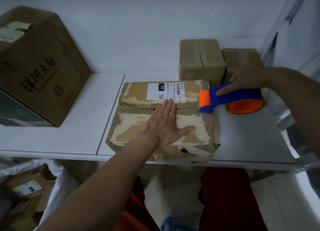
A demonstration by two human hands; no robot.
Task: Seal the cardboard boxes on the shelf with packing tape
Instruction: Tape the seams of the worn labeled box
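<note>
A worn cardboard box [138, 126] with a white shipping label lies on the white shelf [69, 135] near its front edge. My left hand [166, 125] rests flat on the box top, fingers straight across the centre seam. My right hand [245, 81] grips a blue and orange tape dispenser [232, 99]. The dispenser's orange nose touches the right end of the box's seam. Its orange roll hangs over the shelf to the right of the box.
A large printed carton [39, 71] stands at the shelf's left. Two small brown boxes [200, 60] [242, 60] sit against the back wall behind the dispenser. Below the shelf at left, a white bag [57, 177] holds more cartons. A foil-like sheet [284, 109] lies at the right.
</note>
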